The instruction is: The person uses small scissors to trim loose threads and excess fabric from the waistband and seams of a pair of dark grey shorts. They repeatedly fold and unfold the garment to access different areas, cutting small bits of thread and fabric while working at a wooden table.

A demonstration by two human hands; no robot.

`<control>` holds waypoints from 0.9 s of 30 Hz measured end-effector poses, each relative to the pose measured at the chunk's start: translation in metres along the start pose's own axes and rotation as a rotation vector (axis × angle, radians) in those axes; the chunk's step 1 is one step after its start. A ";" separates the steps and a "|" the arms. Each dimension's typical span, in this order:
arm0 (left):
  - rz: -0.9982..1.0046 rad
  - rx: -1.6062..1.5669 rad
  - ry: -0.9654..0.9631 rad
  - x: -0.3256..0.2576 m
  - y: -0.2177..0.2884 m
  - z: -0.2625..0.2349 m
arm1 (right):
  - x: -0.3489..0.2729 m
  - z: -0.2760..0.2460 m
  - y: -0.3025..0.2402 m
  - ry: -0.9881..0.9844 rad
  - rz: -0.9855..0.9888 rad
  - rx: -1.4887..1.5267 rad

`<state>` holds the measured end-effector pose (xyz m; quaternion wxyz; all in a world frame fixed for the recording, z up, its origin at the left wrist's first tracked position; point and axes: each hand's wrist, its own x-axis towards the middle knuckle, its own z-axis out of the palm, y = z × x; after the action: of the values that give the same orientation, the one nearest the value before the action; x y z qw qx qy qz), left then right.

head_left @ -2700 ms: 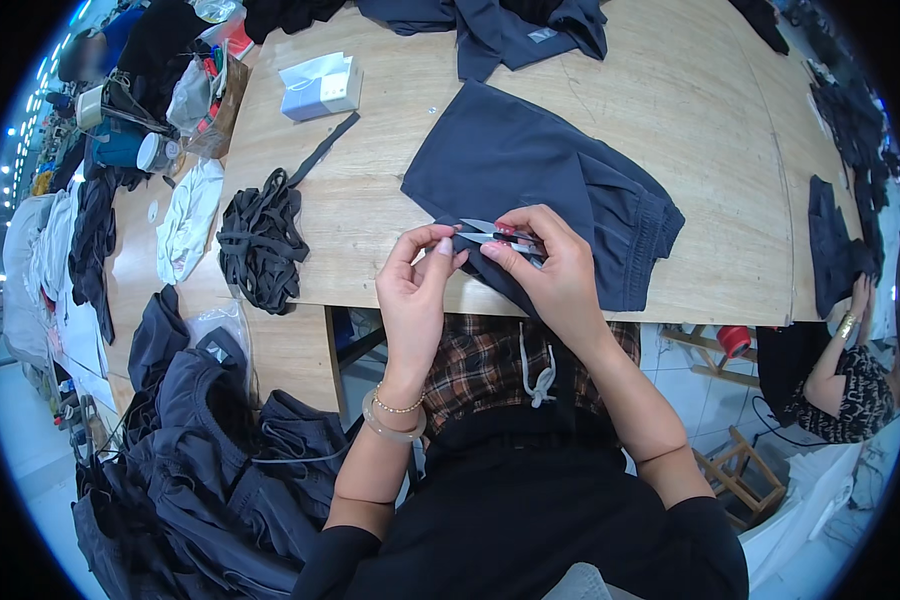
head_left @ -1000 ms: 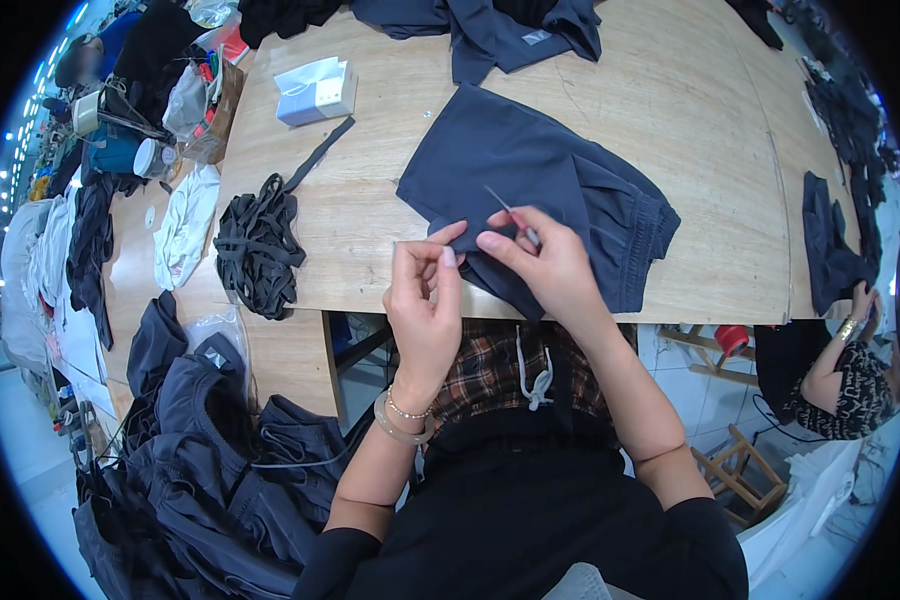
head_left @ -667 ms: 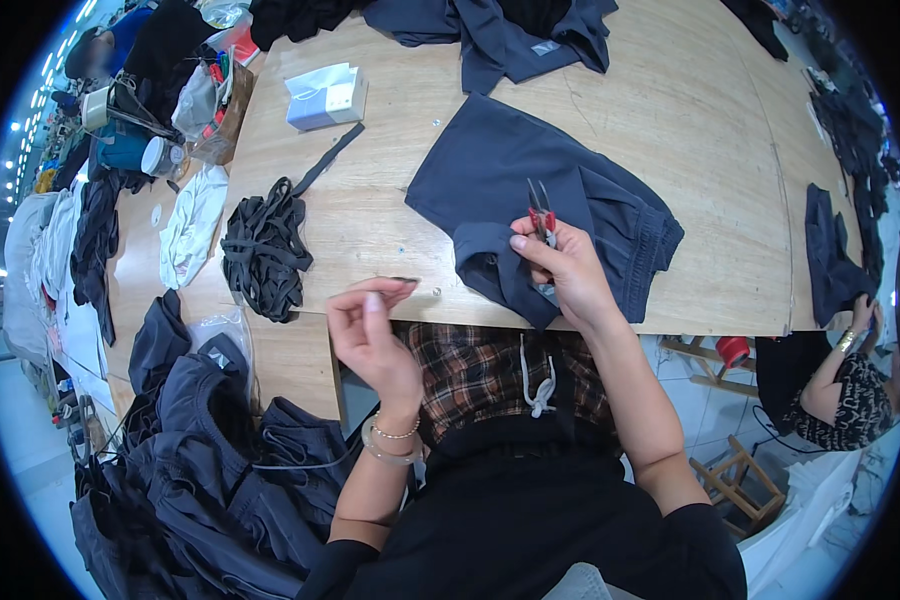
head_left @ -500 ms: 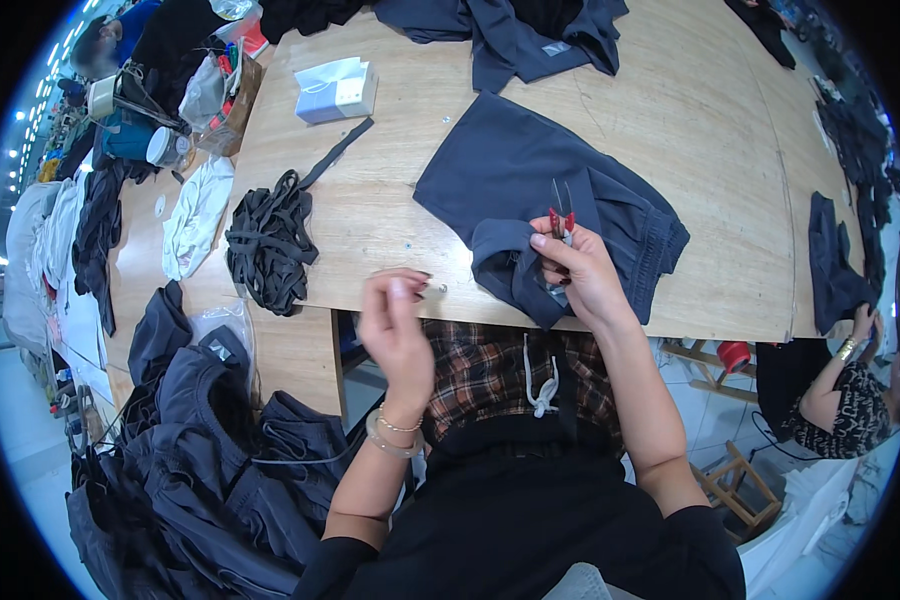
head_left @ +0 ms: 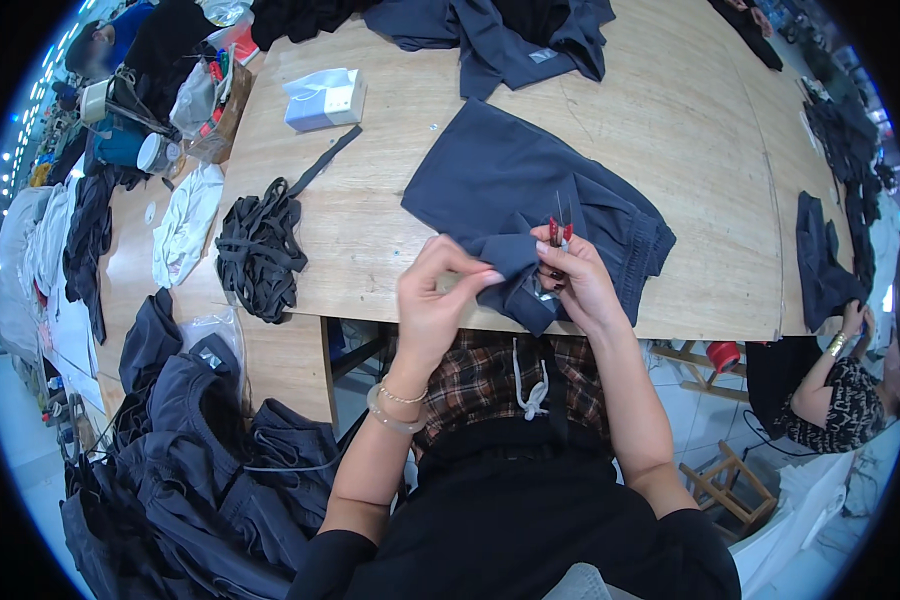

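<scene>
A pair of dark blue-grey shorts [head_left: 520, 160] lies on the wooden table in front of me, its gathered waistband to the right. My right hand [head_left: 582, 280] is closed on a folded part of the shorts near the table's front edge. The same hand also keeps a pair of thread snips [head_left: 560, 232] with red handles, blades pointing away from me. My left hand [head_left: 435, 295] is closed, thumb and fingertips pinched at the left edge of that folded cloth. Its fingers partly hide the edge there.
A tissue box [head_left: 325, 100] and a heap of dark fabric strips [head_left: 260, 260] lie to the left. White cloth [head_left: 188, 225] is beyond them. Dark garments [head_left: 190, 450] pile up at lower left; another dark garment [head_left: 530, 45] lies at the far edge. A person [head_left: 840, 400] works at right.
My left hand has moved right, from beside the shorts to the folded cloth, and its fingers have closed there. My right hand still holds the cloth and snips. The whole view has shifted slightly.
</scene>
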<state>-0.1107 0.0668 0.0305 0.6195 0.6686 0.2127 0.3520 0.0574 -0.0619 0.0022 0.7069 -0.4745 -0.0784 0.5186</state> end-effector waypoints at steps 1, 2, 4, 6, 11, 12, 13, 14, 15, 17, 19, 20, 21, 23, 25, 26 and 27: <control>-0.038 -0.051 0.000 -0.004 -0.001 -0.007 | 0.006 -0.009 0.005 0.002 -0.011 0.040; -0.047 -0.126 0.038 -0.005 -0.001 -0.012 | 0.008 -0.015 0.006 0.006 -0.025 0.082; -0.075 -0.138 0.138 -0.009 0.002 -0.028 | 0.008 -0.027 0.005 0.010 -0.031 0.121; -0.141 -0.073 0.244 -0.012 -0.002 -0.044 | 0.006 -0.035 0.003 0.008 -0.025 0.140; 0.002 0.627 0.454 -0.008 0.006 -0.037 | 0.004 -0.031 0.000 0.038 -0.032 0.081; 0.001 0.610 0.382 -0.010 0.015 -0.026 | 0.002 -0.024 -0.002 0.068 -0.038 0.039; 0.039 0.617 0.285 -0.016 0.016 -0.016 | -0.001 -0.014 -0.006 0.074 -0.065 -0.043; 0.181 0.699 0.119 -0.018 0.023 -0.006 | -0.003 -0.003 -0.009 0.081 -0.090 -0.126; 0.255 0.804 -0.021 -0.017 0.031 0.006 | -0.006 0.009 -0.013 0.089 -0.116 -0.209; 0.328 0.901 -0.113 -0.006 0.038 0.022 | -0.009 0.030 -0.023 0.090 -0.117 -0.290; 0.245 0.688 -0.119 0.008 0.027 0.011 | -0.008 0.041 -0.028 0.090 -0.120 -0.334; 0.202 0.580 -0.126 0.013 0.023 0.004 | -0.005 0.045 -0.028 0.081 -0.151 -0.350; 0.120 0.517 -0.115 0.017 0.024 0.000 | -0.004 0.046 -0.026 0.118 -0.245 -0.424; -0.046 0.401 -0.091 0.022 0.029 -0.007 | 0.000 0.046 -0.019 0.184 -0.431 -0.563; -0.096 0.412 -0.049 0.023 0.033 -0.010 | -0.011 0.052 -0.015 0.221 -0.478 -0.699; -0.089 0.408 -0.033 0.022 0.031 -0.010 | -0.021 0.060 -0.012 0.208 -0.555 -0.775; -0.083 0.404 -0.017 0.020 0.028 -0.010 | -0.026 0.066 -0.008 0.195 -0.632 -0.851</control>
<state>-0.1087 0.0842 0.0620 0.4886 0.7730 0.3008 0.2707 0.0108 -0.0445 0.0534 0.5778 -0.7182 -0.3547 0.1567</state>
